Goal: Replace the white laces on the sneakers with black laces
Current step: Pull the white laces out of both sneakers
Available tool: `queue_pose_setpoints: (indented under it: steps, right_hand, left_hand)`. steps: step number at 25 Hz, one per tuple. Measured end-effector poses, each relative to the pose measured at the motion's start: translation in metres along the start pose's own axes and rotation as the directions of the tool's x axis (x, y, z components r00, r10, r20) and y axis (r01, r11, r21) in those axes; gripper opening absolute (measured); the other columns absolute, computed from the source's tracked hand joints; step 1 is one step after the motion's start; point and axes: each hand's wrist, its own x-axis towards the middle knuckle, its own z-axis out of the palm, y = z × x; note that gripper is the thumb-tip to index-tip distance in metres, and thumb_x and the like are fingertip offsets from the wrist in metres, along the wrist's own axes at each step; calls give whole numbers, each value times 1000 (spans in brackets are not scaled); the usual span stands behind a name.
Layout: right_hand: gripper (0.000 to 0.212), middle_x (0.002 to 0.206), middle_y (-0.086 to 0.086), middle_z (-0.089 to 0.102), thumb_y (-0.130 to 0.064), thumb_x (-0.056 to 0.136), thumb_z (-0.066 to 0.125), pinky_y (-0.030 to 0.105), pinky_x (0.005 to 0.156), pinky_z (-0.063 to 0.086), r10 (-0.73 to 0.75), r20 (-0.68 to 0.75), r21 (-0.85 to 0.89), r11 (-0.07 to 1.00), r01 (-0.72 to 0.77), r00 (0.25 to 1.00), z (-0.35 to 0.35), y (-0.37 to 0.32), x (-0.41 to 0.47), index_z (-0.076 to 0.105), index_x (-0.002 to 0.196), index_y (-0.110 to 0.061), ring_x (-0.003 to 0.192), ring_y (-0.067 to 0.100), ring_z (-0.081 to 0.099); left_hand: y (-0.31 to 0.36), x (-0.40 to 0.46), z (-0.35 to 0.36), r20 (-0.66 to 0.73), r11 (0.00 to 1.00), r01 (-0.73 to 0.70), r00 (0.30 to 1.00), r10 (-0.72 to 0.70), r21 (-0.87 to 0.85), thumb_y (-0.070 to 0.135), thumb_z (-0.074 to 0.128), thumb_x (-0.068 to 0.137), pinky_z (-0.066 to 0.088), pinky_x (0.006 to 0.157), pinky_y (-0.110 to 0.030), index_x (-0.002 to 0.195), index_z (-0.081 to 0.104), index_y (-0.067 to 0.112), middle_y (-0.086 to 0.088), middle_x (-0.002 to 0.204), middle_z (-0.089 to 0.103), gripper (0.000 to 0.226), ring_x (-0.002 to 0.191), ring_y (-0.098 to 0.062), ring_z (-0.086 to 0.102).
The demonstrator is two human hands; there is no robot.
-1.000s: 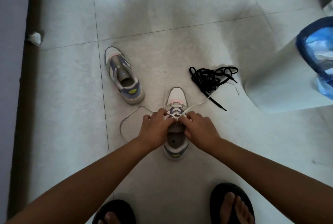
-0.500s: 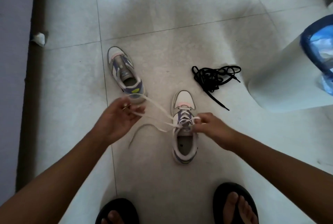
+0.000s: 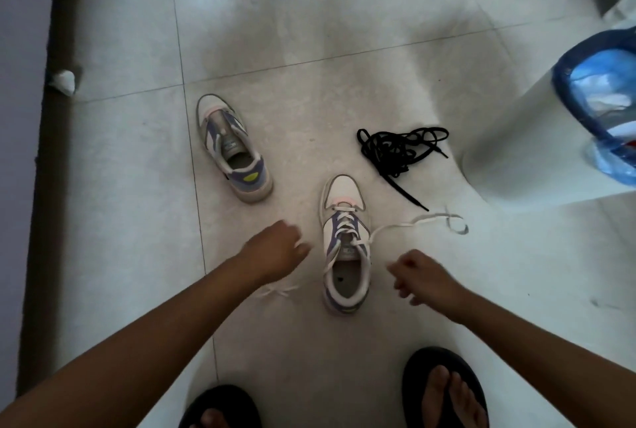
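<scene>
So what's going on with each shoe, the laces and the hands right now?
Near sneaker: upright, white lace partly undone, ends loose on floor.
Far sneaker: upright, no lace.
Black laces: tangled pile on floor, unused.
Left hand: holds nothing visible.
Right hand: fingers curled, holds nothing visible.

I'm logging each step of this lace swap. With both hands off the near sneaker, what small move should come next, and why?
Probably the right hand should pinch the white flat lace at the near white-and-purple sneaker and draw it out of the next eyelet. The lace is loosened but crossed through the upper eyelets, its ends lying slack on the tiled floor, and neither hand visibly holds it.
</scene>
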Motion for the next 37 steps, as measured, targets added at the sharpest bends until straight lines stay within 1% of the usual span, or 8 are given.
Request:
queue_pose_setpoints:
  steps: [5,14,19,22,26,31,34,37]
  right_hand:
    - [42,100,5,65,-55,93,39,30,66,36,-335,-4,-740,634,222,942,38,-33,22,54,104,-18,91,25,62]
    - [36,106,9,65,-44,95,40,30,65,36,-369,32,-821,520,235,929,40,-35,25,55,110,-14,94,28,63]
    - [29,104,10,66,-37,95,41,31,65,35,-384,24,-815,527,240,923,44,-37,30,46,113,-15,92,31,63]
    - [32,105,9,66,-39,94,42,31,65,34,-374,31,-820,521,237,927,44,-40,32,46,114,-14,94,31,63]
    - [35,105,9,65,-44,93,42,29,64,33,-346,30,-787,570,236,938,39,-40,30,47,110,-13,95,30,62]
    - [34,108,10,63,-44,94,42,30,66,34,-298,62,-773,589,235,952,31,-45,29,46,110,-14,96,29,60]
    - [49,104,9,64,-56,90,44,28,67,38,-169,138,-802,559,210,976,24,-63,30,54,106,-11,93,26,62]
    - [53,80,10,64,-58,85,54,24,55,40,-143,224,-660,706,258,964,1,-94,40,62,82,-6,66,19,58]
  left_hand:
    - [52,46,0,21,992,-122,992,123,-39,48,51,91,35,70,-30,102,54,14,-10,108,63,35,100,-29,58]
    - [52,51,-7,78,963,-221,974,211,157,31,46,96,33,68,-30,101,58,8,-12,109,62,27,98,-28,57]
    - [36,48,-24,-9,433,-308,806,592,847,26,64,75,43,62,-23,81,65,25,4,76,65,6,66,-14,64]
    - [47,41,-21,-29,965,40,999,-34,260,39,50,88,42,74,-28,104,63,16,-6,99,66,31,91,-25,63]
    - [49,41,-7,449,777,406,875,-180,-480,37,37,98,39,54,-23,90,61,5,-9,75,61,41,57,-19,57]
    - [9,41,-24,-273,777,11,939,207,629,26,55,89,43,64,-28,104,62,14,-7,100,66,20,91,-26,63]
    - [17,39,-19,-100,973,219,969,-225,-73,38,42,94,43,66,-28,105,58,9,-13,100,64,35,87,-30,64]
    - [31,32,-9,354,680,474,878,-321,-559,42,38,95,41,56,-22,86,54,9,-10,76,59,37,58,-22,57]
